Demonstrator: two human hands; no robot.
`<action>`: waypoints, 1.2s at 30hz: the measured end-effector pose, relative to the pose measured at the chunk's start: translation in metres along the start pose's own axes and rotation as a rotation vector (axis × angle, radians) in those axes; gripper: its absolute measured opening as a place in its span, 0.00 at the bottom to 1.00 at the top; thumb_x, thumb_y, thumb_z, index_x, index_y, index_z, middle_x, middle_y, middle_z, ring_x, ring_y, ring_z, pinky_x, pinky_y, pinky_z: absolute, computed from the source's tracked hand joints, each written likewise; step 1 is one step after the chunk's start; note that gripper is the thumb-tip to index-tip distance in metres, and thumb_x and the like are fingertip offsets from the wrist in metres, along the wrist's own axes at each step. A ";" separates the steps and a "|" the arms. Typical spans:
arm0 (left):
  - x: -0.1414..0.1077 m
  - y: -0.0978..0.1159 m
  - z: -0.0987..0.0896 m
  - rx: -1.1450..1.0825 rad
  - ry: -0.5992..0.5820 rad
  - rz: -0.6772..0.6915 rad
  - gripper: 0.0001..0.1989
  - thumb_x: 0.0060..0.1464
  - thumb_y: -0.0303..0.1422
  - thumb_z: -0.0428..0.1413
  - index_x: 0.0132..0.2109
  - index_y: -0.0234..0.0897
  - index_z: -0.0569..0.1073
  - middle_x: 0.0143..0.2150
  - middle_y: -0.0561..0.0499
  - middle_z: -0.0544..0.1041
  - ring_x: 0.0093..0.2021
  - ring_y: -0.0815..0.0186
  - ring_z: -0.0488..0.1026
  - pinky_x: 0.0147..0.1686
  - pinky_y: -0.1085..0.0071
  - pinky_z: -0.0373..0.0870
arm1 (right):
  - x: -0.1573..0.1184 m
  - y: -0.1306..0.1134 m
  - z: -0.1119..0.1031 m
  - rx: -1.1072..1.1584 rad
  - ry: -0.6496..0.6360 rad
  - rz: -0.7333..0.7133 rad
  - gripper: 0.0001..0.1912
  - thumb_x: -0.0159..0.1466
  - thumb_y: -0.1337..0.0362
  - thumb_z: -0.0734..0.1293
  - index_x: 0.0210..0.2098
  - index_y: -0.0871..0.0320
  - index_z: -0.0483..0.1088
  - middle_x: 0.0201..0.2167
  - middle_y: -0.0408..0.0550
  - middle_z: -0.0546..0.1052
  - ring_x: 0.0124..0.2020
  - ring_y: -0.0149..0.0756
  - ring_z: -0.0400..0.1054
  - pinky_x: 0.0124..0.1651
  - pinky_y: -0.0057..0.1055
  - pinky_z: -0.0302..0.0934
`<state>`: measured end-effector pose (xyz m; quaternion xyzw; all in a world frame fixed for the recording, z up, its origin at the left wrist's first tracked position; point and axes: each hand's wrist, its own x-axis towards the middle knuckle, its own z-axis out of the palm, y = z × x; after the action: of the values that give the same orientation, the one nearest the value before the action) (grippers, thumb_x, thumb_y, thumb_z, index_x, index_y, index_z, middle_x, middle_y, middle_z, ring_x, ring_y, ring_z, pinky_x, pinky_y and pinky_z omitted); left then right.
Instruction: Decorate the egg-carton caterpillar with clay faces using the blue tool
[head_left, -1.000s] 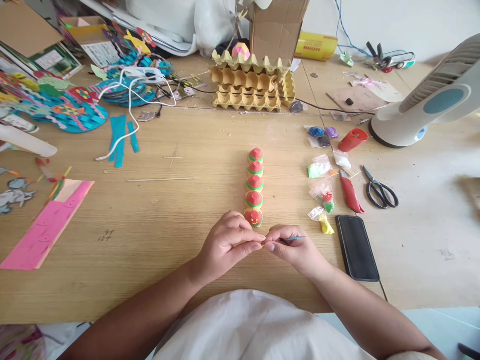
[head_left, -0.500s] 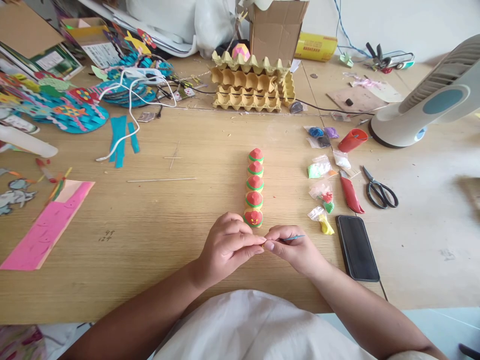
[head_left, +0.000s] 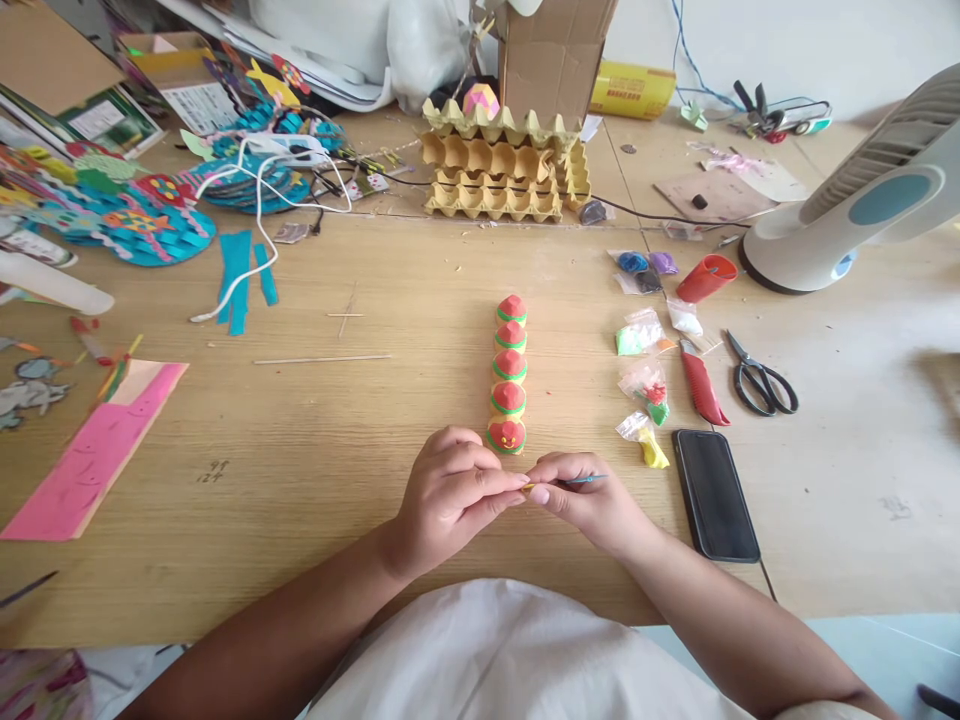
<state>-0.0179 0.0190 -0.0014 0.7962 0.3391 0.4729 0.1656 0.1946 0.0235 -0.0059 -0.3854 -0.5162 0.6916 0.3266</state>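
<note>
My left hand (head_left: pixel 456 492) is closed in a pinch, its fingertips meeting those of my right hand (head_left: pixel 577 497). Between the fingertips shows a tiny yellow piece (head_left: pixel 529 487), which looks like modelling clay. A thin blue tool (head_left: pixel 589 479) also sits in my right hand, its tip sticking out past the fingers and the rest hidden. Just beyond the hands stands a caterpillar made from an egg-carton strip (head_left: pixel 510 368), with several red humps edged in green. Its nearest hump carries a small yellow face.
Small bags of coloured clay (head_left: pixel 643 385), a red cutter (head_left: pixel 703 388), scissors (head_left: pixel 763 375) and a phone (head_left: pixel 716 495) lie on the right. Egg cartons (head_left: pixel 495 200) and a white fan (head_left: pixel 847 215) stand behind. A pink paper strip (head_left: pixel 90 460) and wooden sticks (head_left: pixel 322 359) lie left.
The yellow piece shows a little more between my fingertips, and the blue tool has shifted slightly. A thin dark pointed thing has come into view at the left edge.
</note>
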 end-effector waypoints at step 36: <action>0.001 0.003 0.001 -0.033 0.001 -0.025 0.07 0.58 0.25 0.64 0.43 0.39 0.79 0.32 0.53 0.77 0.37 0.66 0.69 0.40 0.67 0.71 | -0.003 -0.001 0.005 0.061 -0.023 0.135 0.13 0.59 0.56 0.77 0.34 0.59 0.76 0.18 0.32 0.51 0.22 0.24 0.43 0.26 0.27 0.41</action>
<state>-0.0153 0.0175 0.0006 0.7889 0.3412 0.4766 0.1845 0.1917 0.0187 -0.0036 -0.4012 -0.4717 0.7317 0.2849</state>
